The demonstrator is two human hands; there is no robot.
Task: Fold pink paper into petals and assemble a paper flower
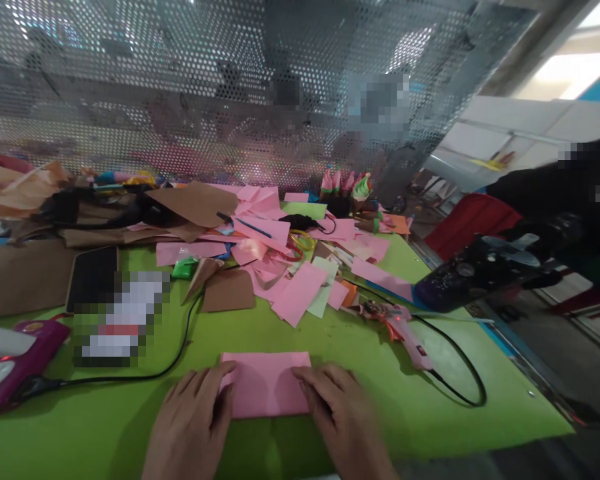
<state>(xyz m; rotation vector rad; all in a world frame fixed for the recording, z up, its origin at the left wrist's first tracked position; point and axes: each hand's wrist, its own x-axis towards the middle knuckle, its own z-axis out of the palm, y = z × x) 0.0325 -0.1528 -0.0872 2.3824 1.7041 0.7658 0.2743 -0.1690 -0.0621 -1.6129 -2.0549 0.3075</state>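
Observation:
A folded sheet of pink paper (266, 385) lies on the green tabletop (260, 333) at the near edge, its long side running left to right. My left hand (194, 415) grips its left end, fingertips on the upper left corner and thumb lower down. At the opposite end, my right hand (341, 412) holds the paper in the same way, with fingers curled over the upper right corner. Both thumbs are partly in shadow. To the right rests a pink hot glue gun (411, 340) with its black cord.
Pink and brown paper pieces (300, 293) pile up behind, with small paper cones (361, 190) near the perforated metal panel (205, 87). A dark phone (93, 279) and a purple power strip (35, 347) with a cord lie left. A dark bottle (445, 283) lies right.

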